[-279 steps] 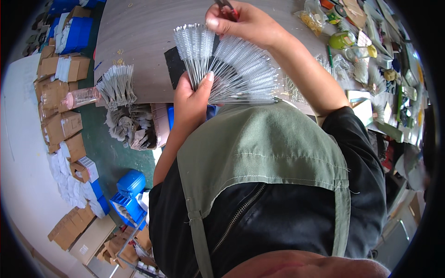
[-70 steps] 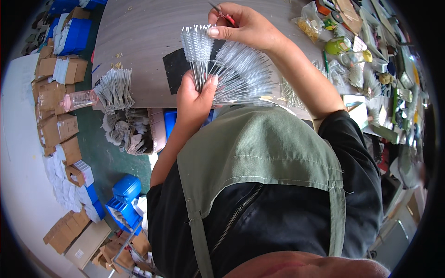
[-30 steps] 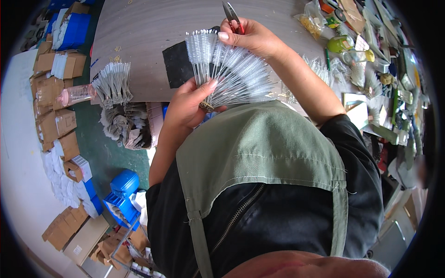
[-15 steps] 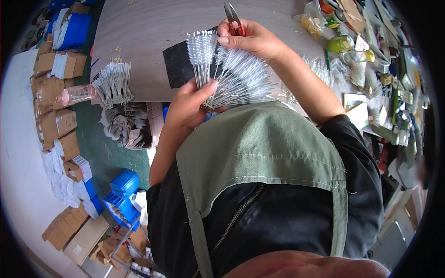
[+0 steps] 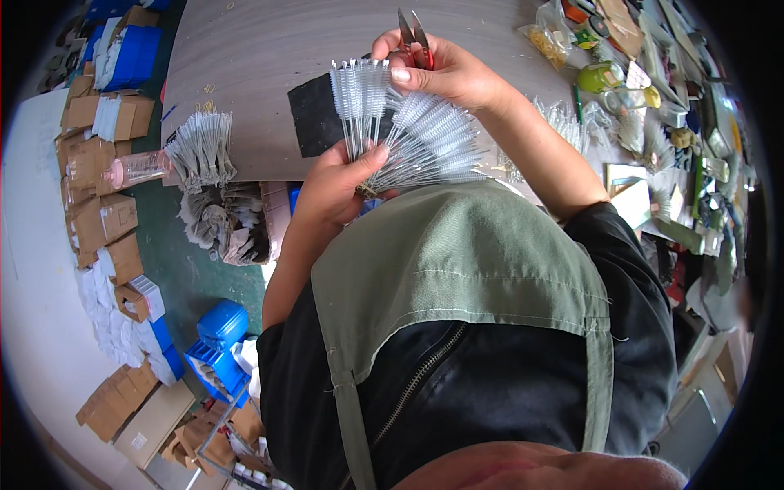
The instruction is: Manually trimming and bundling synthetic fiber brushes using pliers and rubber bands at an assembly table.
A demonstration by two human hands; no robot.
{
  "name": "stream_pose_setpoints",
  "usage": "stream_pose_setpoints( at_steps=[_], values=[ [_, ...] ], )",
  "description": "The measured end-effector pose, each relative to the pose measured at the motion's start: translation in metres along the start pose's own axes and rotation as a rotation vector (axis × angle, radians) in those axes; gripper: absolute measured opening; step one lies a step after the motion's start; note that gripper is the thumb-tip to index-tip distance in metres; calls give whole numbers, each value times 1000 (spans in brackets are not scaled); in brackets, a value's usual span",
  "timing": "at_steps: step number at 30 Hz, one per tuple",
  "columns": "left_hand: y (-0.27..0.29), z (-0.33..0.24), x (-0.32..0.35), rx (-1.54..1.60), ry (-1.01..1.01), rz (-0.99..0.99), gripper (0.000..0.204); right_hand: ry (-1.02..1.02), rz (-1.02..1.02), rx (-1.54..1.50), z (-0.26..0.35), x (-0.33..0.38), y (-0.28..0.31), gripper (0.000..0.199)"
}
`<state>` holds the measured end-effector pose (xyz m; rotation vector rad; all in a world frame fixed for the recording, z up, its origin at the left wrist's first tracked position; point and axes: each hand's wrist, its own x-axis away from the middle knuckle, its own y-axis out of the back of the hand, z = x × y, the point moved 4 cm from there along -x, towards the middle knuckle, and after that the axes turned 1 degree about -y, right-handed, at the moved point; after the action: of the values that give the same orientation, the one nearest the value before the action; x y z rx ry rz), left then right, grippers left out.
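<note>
The left hand (image 5: 339,186) is clasping a fan of wire tube brushes (image 5: 431,137) by their stems at the desk's (image 5: 261,73) near edge; the right hand (image 5: 447,75) is holding scissors (image 5: 423,57) in its fingers, beside the tips. Seemingly, brushes are being separated; the next move is calling for a steady left grip.

No text, number or sign can be read.

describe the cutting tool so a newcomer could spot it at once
Find the wide grey-brown wooden tabletop, then the bare right hand over it. That hand holds red-handled metal scissors, dark blades parted in a V. Their red handles set them apart from the pale-bristled, metal-stemmed brushes fanned out just below.
</note>
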<state>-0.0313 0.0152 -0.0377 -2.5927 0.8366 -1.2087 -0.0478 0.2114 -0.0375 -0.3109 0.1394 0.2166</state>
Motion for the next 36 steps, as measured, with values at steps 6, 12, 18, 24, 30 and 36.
stream_pose_setpoints(
  at_steps=[6, 12, 18, 24, 30, 36],
  values=[
    [3, 2, -3, -19, 17, 3, 29, -57, -75, 64, -2, -2, 2, 29],
    [1, 1, -2, -33, 13, 18, 30, -101, -149, 95, -7, -2, 6, 28],
    [-1, 1, 0, -20, -5, 13, 29, -213, -175, 176, -11, -4, 11, 28],
    [1, 2, -3, -43, 16, -6, 27, -43, -113, 13, -2, 2, 5, 26],
    [-2, 1, -1, -61, -62, 4, 28, -104, -77, -33, -6, -2, 7, 27],
    [-2, 0, -1, 11, -54, -11, 28, -36, -124, -22, -5, 1, 6, 22]
  ],
)
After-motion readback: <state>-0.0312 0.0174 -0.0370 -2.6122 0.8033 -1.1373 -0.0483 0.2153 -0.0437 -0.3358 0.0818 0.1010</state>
